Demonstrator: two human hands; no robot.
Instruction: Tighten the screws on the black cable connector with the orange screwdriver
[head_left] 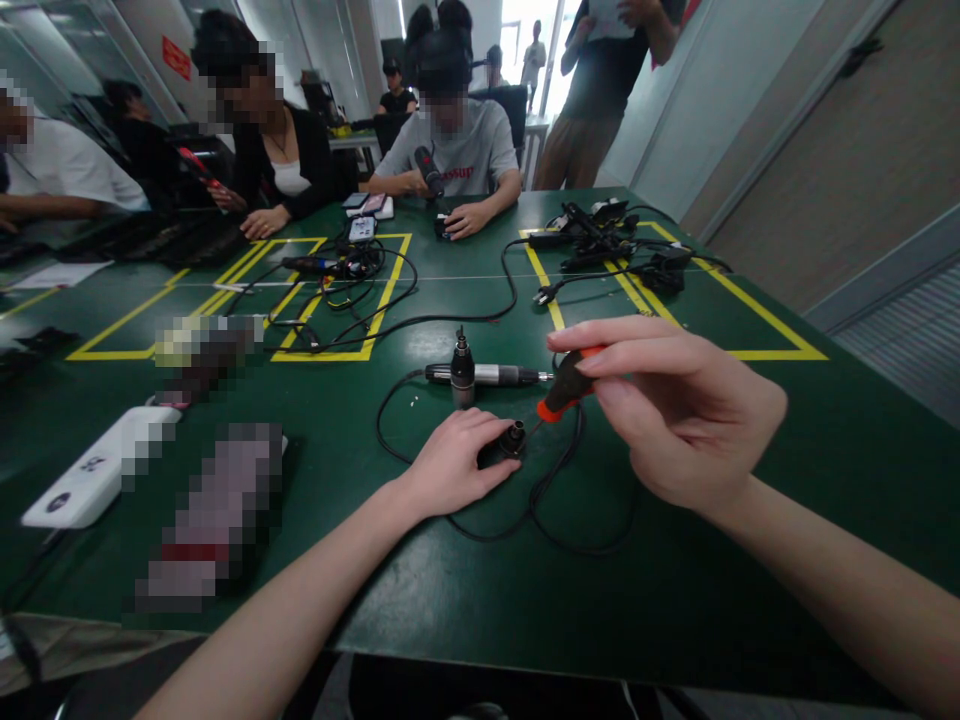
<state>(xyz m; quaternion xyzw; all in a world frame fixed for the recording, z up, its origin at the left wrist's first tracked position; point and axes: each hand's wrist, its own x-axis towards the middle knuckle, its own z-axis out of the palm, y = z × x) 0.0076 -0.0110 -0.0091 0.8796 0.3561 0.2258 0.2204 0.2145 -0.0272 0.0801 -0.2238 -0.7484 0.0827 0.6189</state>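
My left hand point(457, 462) is wrapped round a small black cylindrical part point(513, 438) on the green table, its metal-ringed end showing between thumb and fingers. My right hand point(675, 410) grips a screwdriver point(566, 387) with a black and orange handle. Its thin shaft slants down to the left, the tip beside the black part; whether they touch I cannot tell. Just beyond my left hand stands an upright black and silver tool head point(463, 375). Behind that lies a silver and black pen-shaped electric tool point(499, 375) with a cable.
Black cable loops lie around my hands on the green table point(420, 620). A white power strip point(97, 475) and a blurred-out flat object point(217, 510) are at left. Tangled cables point(600, 240) lie at the far right, more point(337, 270) at far left. Co-workers point(457, 140) sit across the table.
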